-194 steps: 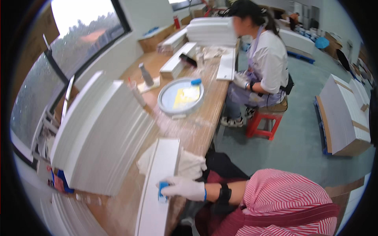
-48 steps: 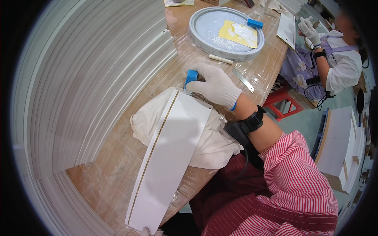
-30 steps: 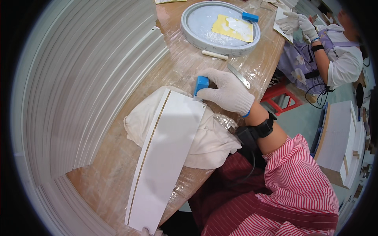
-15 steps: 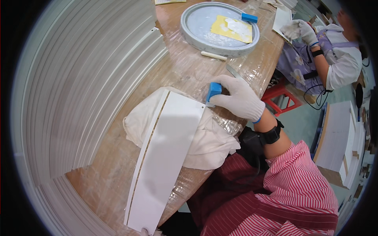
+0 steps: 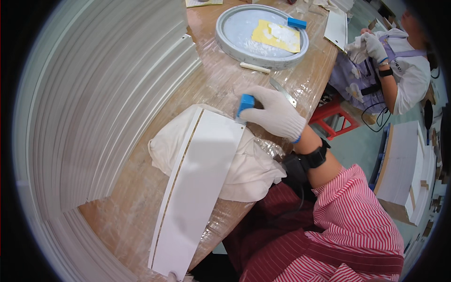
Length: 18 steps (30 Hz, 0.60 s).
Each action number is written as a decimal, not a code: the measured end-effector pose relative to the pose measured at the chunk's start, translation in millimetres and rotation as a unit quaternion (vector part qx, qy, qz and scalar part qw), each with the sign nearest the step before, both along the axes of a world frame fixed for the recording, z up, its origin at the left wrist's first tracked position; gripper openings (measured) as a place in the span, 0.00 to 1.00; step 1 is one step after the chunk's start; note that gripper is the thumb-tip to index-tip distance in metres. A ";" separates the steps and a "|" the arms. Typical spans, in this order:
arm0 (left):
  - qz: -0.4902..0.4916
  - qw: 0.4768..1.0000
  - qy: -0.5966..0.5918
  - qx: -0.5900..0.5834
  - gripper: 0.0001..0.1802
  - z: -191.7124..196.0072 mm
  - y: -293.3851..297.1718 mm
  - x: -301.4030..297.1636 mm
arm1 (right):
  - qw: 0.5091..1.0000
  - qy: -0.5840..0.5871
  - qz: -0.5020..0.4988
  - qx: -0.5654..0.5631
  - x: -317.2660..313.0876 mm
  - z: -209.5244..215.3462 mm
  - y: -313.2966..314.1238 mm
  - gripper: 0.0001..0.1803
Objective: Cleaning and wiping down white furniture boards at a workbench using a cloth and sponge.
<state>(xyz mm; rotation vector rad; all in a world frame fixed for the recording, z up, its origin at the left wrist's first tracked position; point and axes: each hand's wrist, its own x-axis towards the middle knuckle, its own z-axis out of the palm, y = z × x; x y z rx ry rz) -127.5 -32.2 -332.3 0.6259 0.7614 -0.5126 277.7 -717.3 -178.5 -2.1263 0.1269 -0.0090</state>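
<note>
A long white board (image 5: 199, 174) with a brown slot along its left edge lies slanted over a crumpled cream cloth (image 5: 251, 176). My right hand (image 5: 275, 113), in a white knit glove, is closed round a small blue block (image 5: 245, 102). The block's lower end is at the board's far edge, close to a small hole in the corner. At the board's near end, only a gloved fingertip of my left hand (image 5: 173, 276) shows, pressed on the surface; the rest of that hand is out of the picture.
Tall stacked white panels (image 5: 108, 94) line the left side. On the plastic-covered table (image 5: 141, 188) stand a round grey tray (image 5: 225, 47) with yellow paper (image 5: 260, 35) and another blue block (image 5: 297, 23), a white stick (image 5: 255, 67) and a metal strip (image 5: 284, 91). A co-worker (image 5: 399, 70) sits at right.
My right hand has moved slightly left with the blue block, along the board's far edge. More of the metal strip shows. The co-worker's hands have shifted off their panel.
</note>
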 end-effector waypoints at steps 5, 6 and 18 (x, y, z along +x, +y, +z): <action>0.025 0.980 0.043 0.193 0.36 -10.4 -2.4 -1.5 | 0.994 -0.057 -0.024 -0.091 -30.0 -1.9 -12.7 0.24; 0.020 0.965 0.041 0.257 0.36 -9.9 -4.4 -0.2 | 0.997 -0.054 -0.049 -0.040 -32.4 -2.0 -9.4 0.24; 0.122 0.858 -0.107 0.487 0.20 21.6 -83.9 31.4 | 0.978 -0.199 -0.063 -0.017 -38.1 -19.8 3.5 0.24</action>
